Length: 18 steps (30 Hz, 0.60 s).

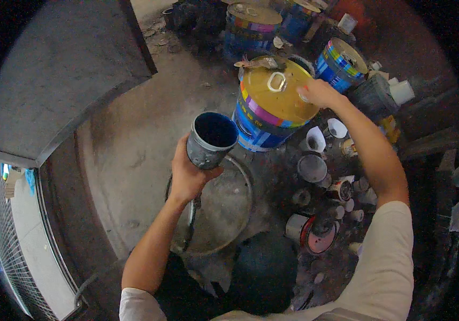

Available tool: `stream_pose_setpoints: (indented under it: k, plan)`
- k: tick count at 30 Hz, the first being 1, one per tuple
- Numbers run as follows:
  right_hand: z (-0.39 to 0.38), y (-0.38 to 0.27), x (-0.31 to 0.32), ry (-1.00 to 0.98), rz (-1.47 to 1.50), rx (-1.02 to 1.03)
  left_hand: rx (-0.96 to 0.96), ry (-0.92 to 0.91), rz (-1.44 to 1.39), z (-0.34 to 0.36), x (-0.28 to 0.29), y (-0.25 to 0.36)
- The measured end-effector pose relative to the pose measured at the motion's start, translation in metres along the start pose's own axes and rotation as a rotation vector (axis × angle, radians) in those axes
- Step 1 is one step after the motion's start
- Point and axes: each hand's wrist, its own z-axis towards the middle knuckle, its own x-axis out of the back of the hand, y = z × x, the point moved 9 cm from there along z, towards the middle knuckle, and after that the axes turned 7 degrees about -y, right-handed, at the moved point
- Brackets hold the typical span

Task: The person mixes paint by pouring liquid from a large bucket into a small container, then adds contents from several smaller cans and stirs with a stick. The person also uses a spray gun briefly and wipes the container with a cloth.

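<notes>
1. Left hand [189, 182] has its fingers wrapped around the side of a dark grey pot [204, 155], holding it up off the floor, mouth upward. Inside is super dark, so can't tell how full it is.

2. Right hand [324, 95] is out at the right edge of a yellow lid [261, 96], fingers curled in. It's a bit blurry and there's something pale by the fingertips, so no clue whether it's gripping that, gripping the rim or just touching.

3. That lid sits on a blue bucket [261, 131] with a colourful band, just beyond the pot and to its right. Lid looks on to me. Loose brush [267, 62] lies across its far edge.

4. My read: this is the at-the-lid step, pot parked in the other hand. Any lifting there calls for a firm hold on the rim, a level pot, and watching that brush so it doesn't slide off.

5. Right side's cluttered btw: white cup [315, 140] just beside the bucket, red-rimmed tin [320, 244] nearer.
</notes>
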Motion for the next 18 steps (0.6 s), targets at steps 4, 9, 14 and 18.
stream_pose_setpoints:
  k: [4,9,14,18]
  plan:
    - [0.013,0.011,-0.008,-0.189,-0.12,-0.082,0.031,-0.06,-0.058,0.006,-0.017,-0.006]
    - [0.004,-0.002,-0.01,-0.095,-0.382,0.239,0.065,-0.062,-0.046,0.005,-0.02,-0.009]
    - [0.015,0.012,-0.003,-0.077,0.026,0.062,0.094,-0.01,0.0,0.008,-0.008,-0.013]
    - [0.014,0.014,-0.005,-0.133,-0.059,0.058,0.134,-0.009,-0.003,0.008,-0.006,-0.016]
